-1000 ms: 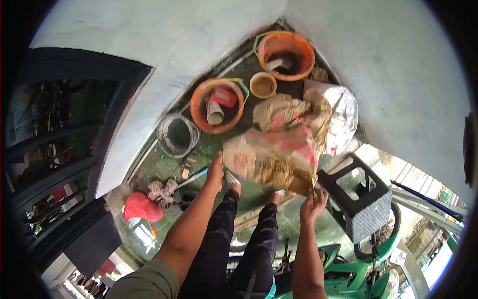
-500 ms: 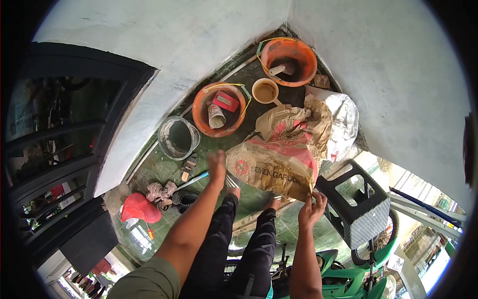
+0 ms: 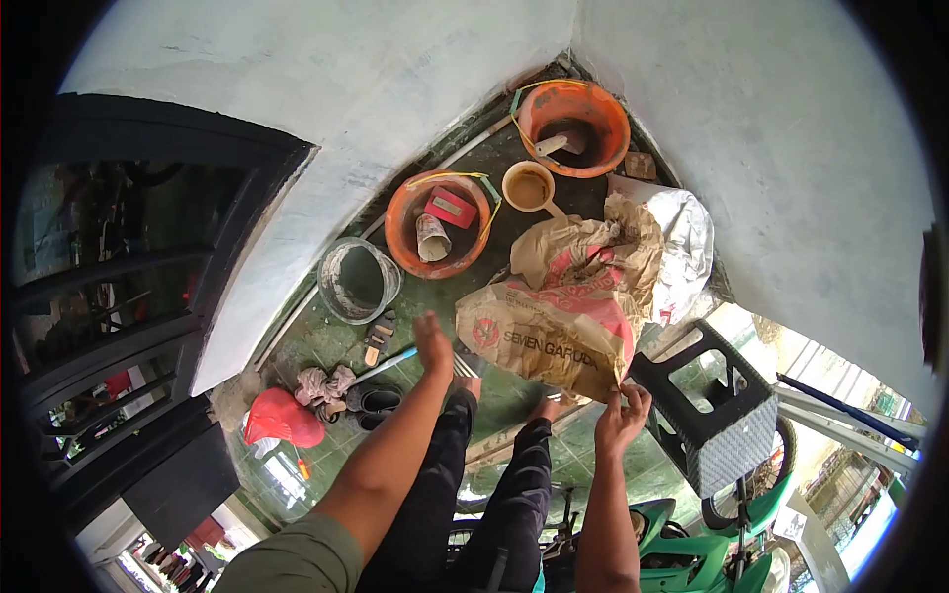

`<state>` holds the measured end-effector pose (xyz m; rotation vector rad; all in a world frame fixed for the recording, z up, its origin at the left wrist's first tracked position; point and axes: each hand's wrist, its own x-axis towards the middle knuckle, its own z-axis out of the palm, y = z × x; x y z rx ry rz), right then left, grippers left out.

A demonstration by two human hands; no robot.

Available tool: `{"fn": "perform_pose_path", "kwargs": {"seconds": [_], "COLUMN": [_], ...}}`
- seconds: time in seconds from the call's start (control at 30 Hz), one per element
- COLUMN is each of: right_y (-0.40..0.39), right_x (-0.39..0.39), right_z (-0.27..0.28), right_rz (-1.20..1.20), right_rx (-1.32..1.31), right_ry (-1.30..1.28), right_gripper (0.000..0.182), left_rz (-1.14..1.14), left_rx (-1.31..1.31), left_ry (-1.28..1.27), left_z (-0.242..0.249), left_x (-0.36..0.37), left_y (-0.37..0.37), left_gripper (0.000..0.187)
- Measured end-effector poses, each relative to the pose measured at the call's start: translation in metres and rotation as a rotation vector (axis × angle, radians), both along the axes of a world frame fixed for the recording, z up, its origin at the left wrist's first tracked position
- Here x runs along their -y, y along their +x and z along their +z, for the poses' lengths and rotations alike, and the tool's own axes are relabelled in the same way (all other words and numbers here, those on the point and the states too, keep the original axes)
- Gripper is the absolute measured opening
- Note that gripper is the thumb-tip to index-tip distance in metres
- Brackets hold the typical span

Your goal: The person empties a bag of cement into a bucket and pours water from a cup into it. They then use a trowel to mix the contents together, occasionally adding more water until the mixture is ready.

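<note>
Where white walls meet, green tiled floor (image 3: 326,346); right hand (image 3: 623,415) pinches cement bag (image 3: 549,331), lowered since; left hand (image 3: 433,341) open, now off it.

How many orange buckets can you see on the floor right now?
2. One orange bucket sits in the far corner; the other orange bucket is nearer, left of the cement sack. More may be hidden behind the sacks.

Green floor (image 3: 326,341) — buckets (image 3: 440,222), cement sack (image 3: 554,331)
</note>
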<state>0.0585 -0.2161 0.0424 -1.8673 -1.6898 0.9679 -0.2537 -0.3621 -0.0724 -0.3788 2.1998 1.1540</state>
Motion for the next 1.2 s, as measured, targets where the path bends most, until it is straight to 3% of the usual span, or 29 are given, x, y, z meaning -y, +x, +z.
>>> {"fn": "perform_pose_path", "kwargs": {"seconds": [0.17, 0.47, 0.57, 0.67, 0.7, 0.8, 0.9, 1.0, 1.1, 1.17, 1.2], "right_y": [0.003, 0.004, 0.007, 0.005, 0.002, 0.005, 0.008, 0.012, 0.011, 0.013, 0.015], "right_x": [-0.003, 0.000, -0.001, -0.001, -0.003, -0.005, -0.003, -0.001, -0.003, 0.000, 0.001], "right_z": [-0.003, -0.004, -0.008, -0.002, 0.001, 0.002, -0.003, -0.005, 0.001, -0.006, -0.009], "right_rz": [0.015, 0.033, 0.021, -0.019, -0.030, -0.014, 0.003, -0.001, 0.023, 0.032, 0.041], "right_rx": [0.006, -0.020, -0.019, -0.016, -0.016, -0.020, -0.027, -0.058, 0.019, 0.043, 0.057], "right_ry": [0.003, 0.016, 0.008, -0.023, -0.024, -0.050, 0.002, -0.050, -0.067, -0.004, 0.026], "right_gripper": [0.010, 0.008, 0.009, 0.009, 0.009, 0.009, 0.010, 0.010, 0.010, 0.010, 0.010], "left_rz": [-0.033, -0.122, -0.179, -0.069, -0.131, -0.038, -0.146, -0.005, -0.162, -0.147, -0.171], "left_rx": [0.371, 0.130, -0.077, 0.559, 0.501, -0.100, 0.056, 0.111, -0.086, 0.330, 0.167], "left_ry": [0.216, 0.022, -0.300, 0.231, 0.174, -0.168, 0.054, 0.091, -0.043, 0.002, 0.036], "left_z": [-0.027, -0.021, -0.060, 0.019, -0.002, -0.028, -0.011, -0.020, -0.035, -0.039, -0.041], "left_x": [0.017, 0.003, 0.013, -0.015, -0.004, 0.006, -0.003, 0.002, 0.006, 0.005, 0.006], "left_y": [-0.013, -0.006, 0.001, 0.005, 0.006, 0.005, 0.016, 0.011, 0.009, 0.000, 0.003], "left_gripper": [0.082, 0.087, 0.090, 0.086, 0.084, 0.082, 0.078, 0.076, 0.074, 0.077, 0.075]}}
